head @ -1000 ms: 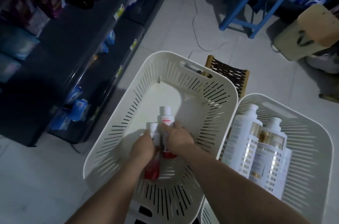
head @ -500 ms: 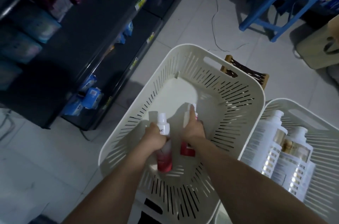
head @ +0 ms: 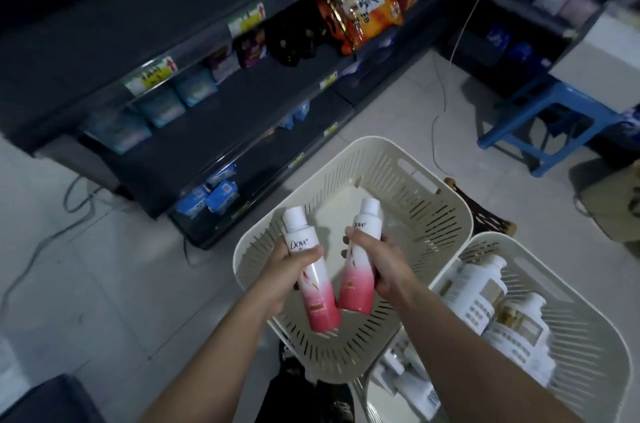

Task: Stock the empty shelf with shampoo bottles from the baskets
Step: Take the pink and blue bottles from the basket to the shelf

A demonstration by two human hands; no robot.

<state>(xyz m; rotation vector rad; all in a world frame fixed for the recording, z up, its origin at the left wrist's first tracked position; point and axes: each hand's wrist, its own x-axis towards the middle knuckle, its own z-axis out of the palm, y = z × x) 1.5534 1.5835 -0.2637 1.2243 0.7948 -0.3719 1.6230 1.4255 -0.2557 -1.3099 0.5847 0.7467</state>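
My left hand (head: 289, 272) grips a white-and-pink Dove bottle (head: 310, 270), held tilted above the left cream basket (head: 446, 214). Beside it my right hand (head: 379, 261) grips a second white-and-pink Dove bottle (head: 360, 258); the two bottles nearly touch at their pink bases. The left basket's floor looks bare beneath them. The right cream basket (head: 588, 329) holds several white-and-gold pump bottles (head: 474, 287). The dark shelf unit (head: 242, 111) stands to the upper left, with a bare stretch of shelf board in its middle tier.
Snack bags (head: 363, 7) and blue packs (head: 162, 107) fill other shelf parts. A blue plastic stool (head: 547, 124) stands at right, a wicker stool (head: 485, 211) behind the baskets. Cables (head: 440, 111) trail over the tiled floor. More white bottles lie under the right basket.
Both hands have lifted the two Dove bottles up out of the left basket. My head has tilted up, so more of the shelves is in view.
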